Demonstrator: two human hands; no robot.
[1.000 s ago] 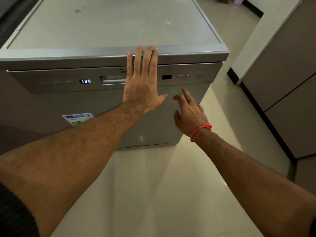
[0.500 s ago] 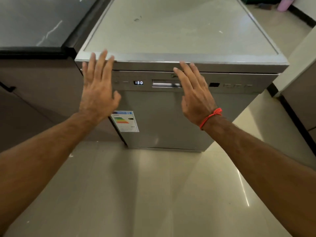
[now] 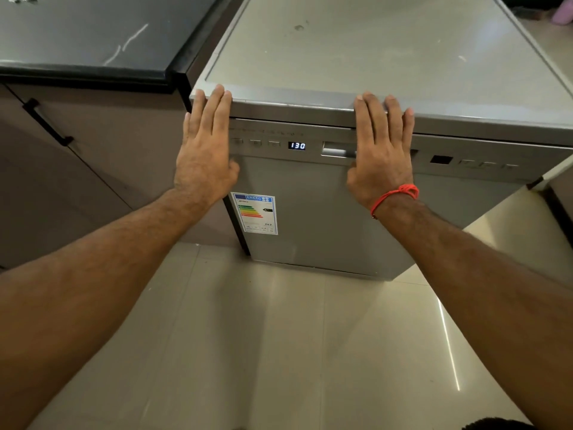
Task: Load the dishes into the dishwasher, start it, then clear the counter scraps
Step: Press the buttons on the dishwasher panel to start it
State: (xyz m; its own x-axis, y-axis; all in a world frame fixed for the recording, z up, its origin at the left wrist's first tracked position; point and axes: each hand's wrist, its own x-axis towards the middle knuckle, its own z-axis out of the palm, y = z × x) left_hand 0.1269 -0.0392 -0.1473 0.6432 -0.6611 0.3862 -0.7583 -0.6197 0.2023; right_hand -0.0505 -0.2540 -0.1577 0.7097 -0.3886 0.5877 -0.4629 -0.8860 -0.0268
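Observation:
A silver freestanding dishwasher (image 3: 325, 212) stands in front of me with its door closed. Its display (image 3: 297, 146) reads 130. My left hand (image 3: 206, 147) lies flat with straight fingers against the door's upper left corner, fingertips at the top edge. My right hand (image 3: 383, 150), with a red thread on the wrist, lies flat on the control panel over the door handle (image 3: 336, 150), fingertips at the top edge. No dishes are in sight.
A dark counter (image 3: 93, 41) with brown cabinets (image 3: 93, 156) adjoins the dishwasher on the left. An energy label (image 3: 255, 213) is stuck on the door. Pale tiled floor (image 3: 279, 352) lies below. More cabinets (image 3: 561, 193) stand at the right edge.
My left hand slid from the middle of the door to its left corner. My right hand rose from lower on the door to lie flat over the handle. The view shifted left.

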